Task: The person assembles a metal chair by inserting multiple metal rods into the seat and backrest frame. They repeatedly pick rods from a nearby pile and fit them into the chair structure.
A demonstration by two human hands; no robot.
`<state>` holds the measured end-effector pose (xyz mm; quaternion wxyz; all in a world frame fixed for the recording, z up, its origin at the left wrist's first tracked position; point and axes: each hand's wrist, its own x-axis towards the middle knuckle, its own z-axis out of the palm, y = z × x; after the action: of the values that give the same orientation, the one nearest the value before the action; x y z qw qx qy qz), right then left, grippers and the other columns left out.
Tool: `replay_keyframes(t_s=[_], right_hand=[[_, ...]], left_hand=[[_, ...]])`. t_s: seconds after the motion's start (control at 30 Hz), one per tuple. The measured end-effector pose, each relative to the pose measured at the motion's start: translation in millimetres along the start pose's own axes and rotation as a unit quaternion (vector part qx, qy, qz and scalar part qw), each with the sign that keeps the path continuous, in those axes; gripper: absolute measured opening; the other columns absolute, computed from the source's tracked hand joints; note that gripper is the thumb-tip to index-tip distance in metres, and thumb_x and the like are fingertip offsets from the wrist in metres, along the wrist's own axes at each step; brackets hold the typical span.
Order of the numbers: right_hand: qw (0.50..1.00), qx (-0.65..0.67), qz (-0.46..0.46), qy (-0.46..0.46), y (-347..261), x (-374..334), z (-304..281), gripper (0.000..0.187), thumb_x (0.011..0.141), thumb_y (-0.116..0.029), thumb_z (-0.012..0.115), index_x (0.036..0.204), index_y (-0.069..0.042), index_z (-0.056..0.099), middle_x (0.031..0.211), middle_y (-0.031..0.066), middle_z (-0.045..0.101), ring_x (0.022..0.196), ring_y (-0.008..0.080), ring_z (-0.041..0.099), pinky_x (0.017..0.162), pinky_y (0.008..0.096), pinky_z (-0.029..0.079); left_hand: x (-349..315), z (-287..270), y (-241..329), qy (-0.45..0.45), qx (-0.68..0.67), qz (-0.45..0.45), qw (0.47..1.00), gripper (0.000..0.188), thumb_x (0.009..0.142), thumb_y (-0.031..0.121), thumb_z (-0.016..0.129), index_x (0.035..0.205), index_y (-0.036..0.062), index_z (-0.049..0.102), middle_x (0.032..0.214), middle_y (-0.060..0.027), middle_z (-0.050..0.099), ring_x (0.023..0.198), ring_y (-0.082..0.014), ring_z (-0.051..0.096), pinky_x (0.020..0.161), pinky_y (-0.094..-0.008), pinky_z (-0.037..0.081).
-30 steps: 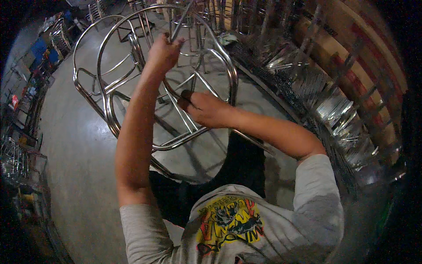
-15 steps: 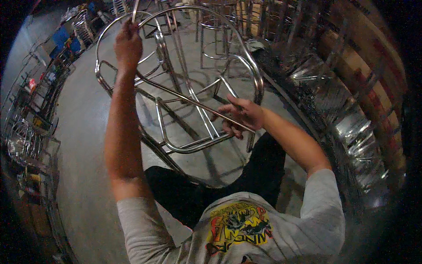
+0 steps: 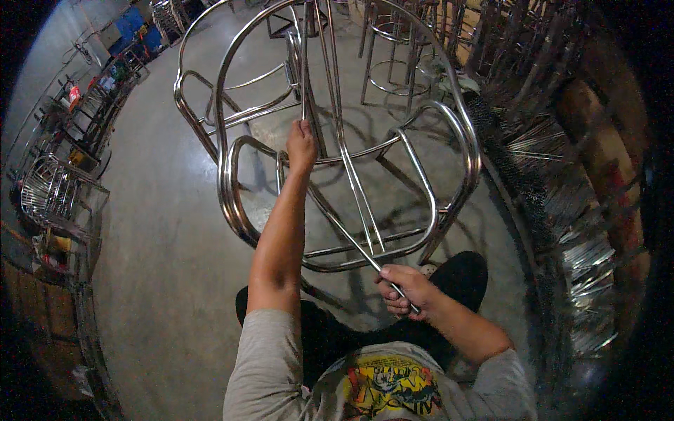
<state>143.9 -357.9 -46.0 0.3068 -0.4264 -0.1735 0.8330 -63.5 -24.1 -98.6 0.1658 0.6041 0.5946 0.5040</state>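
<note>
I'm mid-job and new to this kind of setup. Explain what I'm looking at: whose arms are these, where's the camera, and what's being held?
There's no machine here: these are a person's bare arms. The view comes from a camera worn on the head, looking down; its fisheye lens bends straight edges near the rim. The left hand, farther out, has its fingers closed around an upright bar. The right hand, nearer the body, grips a slanting rod near its end. Whether these join is unclear. Around them, a curved metal frame stands on the floor.
</note>
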Motion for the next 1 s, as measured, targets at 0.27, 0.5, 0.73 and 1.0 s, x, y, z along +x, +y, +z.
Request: replay_keyframes(t_s=[0.27,0.5,0.73,1.0], right_hand=[[1.0,0.023,-0.003,0.012,-20.6,21.6,-5.0,0.024,0.104,-0.03,0.046,0.1,-0.007,0.053,0.061,-0.0012,0.04,0.038,0.0056,0.031,0.036,0.0231,0.029],[0.999,0.022,-0.013,0.021,-29.2,27.5,-10.9,0.022,0.105,-0.029,0.044,0.1,-0.008,0.052,0.061,0.0002,0.041,0.039,0.0064,0.031,0.037,0.0232,0.029],[0.996,-0.06,-0.023,0.054,-27.3,36.8,-17.3,0.024,0.102,-0.033,0.05,0.101,-0.009,0.05,0.066,0.0017,0.047,0.042,0.0084,0.038,0.038,0.0248,0.034],[0.994,-0.07,-0.046,0.066,-13.9,45.1,-13.5,0.022,0.103,-0.029,0.049,0.098,-0.007,0.05,0.065,0.0019,0.046,0.041,0.0077,0.035,0.038,0.0238,0.032]], left_hand=[[21.1,34.3,-9.6,-0.006,-0.028,-0.037,0.999,0.043,0.104,0.04,0.039,0.097,0.0011,0.056,0.084,-0.0203,0.06,0.08,-0.0392,0.058,0.074,-0.0467,0.044],[26.7,50.8,-6.4,0.002,-0.074,-0.006,0.997,0.039,0.105,0.037,0.04,0.095,0.0011,0.054,0.083,-0.0221,0.06,0.078,-0.0404,0.058,0.071,-0.0468,0.044],[30.2,62.3,-14.0,0.014,-0.128,-0.011,0.992,0.04,0.105,0.037,0.042,0.094,0.0006,0.054,0.08,-0.0185,0.057,0.074,-0.0324,0.054,0.07,-0.0432,0.043],[30.8,59.8,-22.4,0.002,-0.128,-0.011,0.992,0.038,0.104,0.035,0.042,0.095,0.0,0.055,0.079,-0.0171,0.057,0.073,-0.0307,0.056,0.068,-0.0423,0.044]])
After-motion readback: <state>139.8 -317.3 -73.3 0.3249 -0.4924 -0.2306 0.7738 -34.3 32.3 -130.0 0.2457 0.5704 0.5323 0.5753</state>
